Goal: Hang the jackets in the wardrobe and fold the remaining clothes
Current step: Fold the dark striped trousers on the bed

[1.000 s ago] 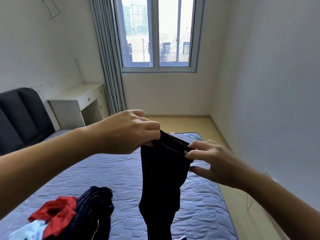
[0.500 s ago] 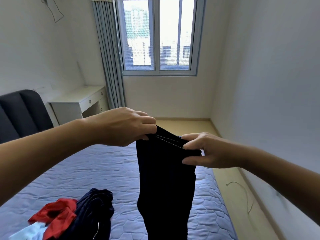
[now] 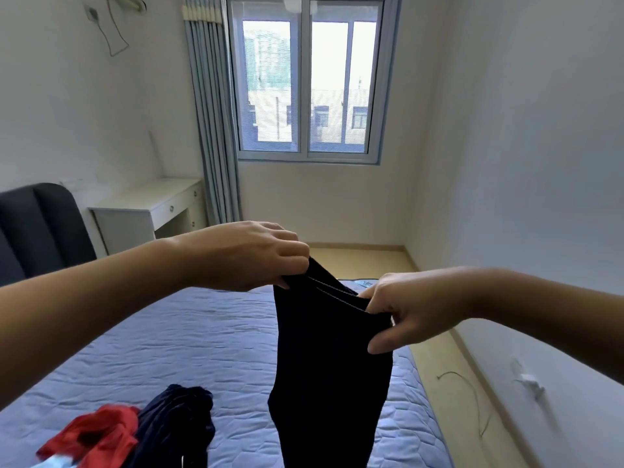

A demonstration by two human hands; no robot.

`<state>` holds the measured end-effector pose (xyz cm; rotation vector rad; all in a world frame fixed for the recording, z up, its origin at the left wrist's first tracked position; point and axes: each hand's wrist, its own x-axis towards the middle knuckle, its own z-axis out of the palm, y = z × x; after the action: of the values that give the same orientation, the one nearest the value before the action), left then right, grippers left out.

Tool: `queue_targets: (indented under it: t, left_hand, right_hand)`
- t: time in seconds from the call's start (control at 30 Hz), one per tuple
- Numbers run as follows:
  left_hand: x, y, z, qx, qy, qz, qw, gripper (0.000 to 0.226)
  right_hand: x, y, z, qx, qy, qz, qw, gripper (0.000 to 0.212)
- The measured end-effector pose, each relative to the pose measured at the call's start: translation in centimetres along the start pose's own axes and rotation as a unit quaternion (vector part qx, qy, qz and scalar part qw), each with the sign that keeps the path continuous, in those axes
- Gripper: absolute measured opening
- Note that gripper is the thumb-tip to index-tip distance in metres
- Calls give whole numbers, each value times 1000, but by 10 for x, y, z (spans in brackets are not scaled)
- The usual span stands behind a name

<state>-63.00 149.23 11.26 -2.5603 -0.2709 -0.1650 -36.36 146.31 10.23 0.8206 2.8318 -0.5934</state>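
Note:
A black garment (image 3: 329, 373) hangs in the air above the bed, held by its top edge. My left hand (image 3: 250, 256) pinches the left corner of that edge. My right hand (image 3: 400, 310) grips the right corner, thumb in front of the cloth. The garment drops straight down past the bottom of the view, so its lower end is hidden. On the blue quilted bed (image 3: 189, 346) at the lower left lies a pile: a dark navy garment (image 3: 175, 423), a red garment (image 3: 98, 434) and a bit of light blue cloth (image 3: 55, 462).
A dark padded headboard (image 3: 37, 228) stands at the left, with a white desk (image 3: 148, 207) beside it. Grey curtains (image 3: 212, 130) hang next to the window (image 3: 307, 86). A white wall runs along the right, with a loose cable (image 3: 472, 396) on the floor strip.
My right hand went from loosely touching the garment's edge to gripping it, and both hands have drawn the top edge out wider. The camera has tilted up a little.

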Motion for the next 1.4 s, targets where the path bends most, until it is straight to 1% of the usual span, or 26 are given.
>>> queue_targets:
  t: [0.07,0.17,0.27,0.37,0.47,0.53,0.6,0.7,0.8,0.9,0.93,0.97,1.03,1.13,1.27,1.33,1.4]
  left_hand:
    - [-1,-1,1,4,2,12,1000,9]
    - [-3,0,3,15,2,26,1000,8]
    - [-4,3,5,19,3,39,999,8]
    - [-13,6,7,3,1,10,1000,15]
    - [-24,6,10,-1,-1,-30,1000,17]
    - [-29,8,12,9,3,-37,999,19]
    - [-29,11,13,14,0,-35,999,20]
    - [-22,13,11,3,2,-36,999,21]
    - [-15,14,8,-34,17,-56,998,15]
    - [-17,15,8,-51,30,-78,995,13]
    - [-17,15,10,-45,21,-79,996,8]
    - [-16,15,11,-42,4,-80,996,9]
    - [-11,18,11,-64,-31,-84,994,15]
    - [-4,20,3,-98,-36,-75,992,21]
    - [1,18,-2,-116,-94,-77,986,26]
    - [0,14,-2,-143,-85,-87,982,27]
    - [-3,10,-2,-190,-52,-107,974,30]
  right_hand:
    - [2,1,-2,-55,-39,34,997,28]
    - [8,-7,2,-115,-69,55,989,38]
    - [12,-9,11,-131,-87,57,986,39]
    - [8,-4,9,-108,-52,49,992,27]
    - [0,5,-1,-84,37,31,995,11]
    - [-6,10,-9,-67,89,18,994,7]
    - [-9,13,-16,-61,119,8,991,7]
    - [-6,10,-18,-47,134,-8,990,11]
    - [-4,8,-18,-69,154,-14,986,26]
    - [-8,7,-19,-71,163,-16,984,32]
    - [-9,6,-18,-72,162,-17,984,32]
    - [-9,6,-18,-74,159,-17,984,32]
    - [-10,6,-20,-75,153,-12,985,30]
    - [-11,6,-28,-68,159,-9,985,24]
    - [-15,5,-31,-59,163,-13,985,22]
    - [-19,6,-28,-47,164,-7,985,23]
    - [-23,8,-26,-34,179,-8,983,24]
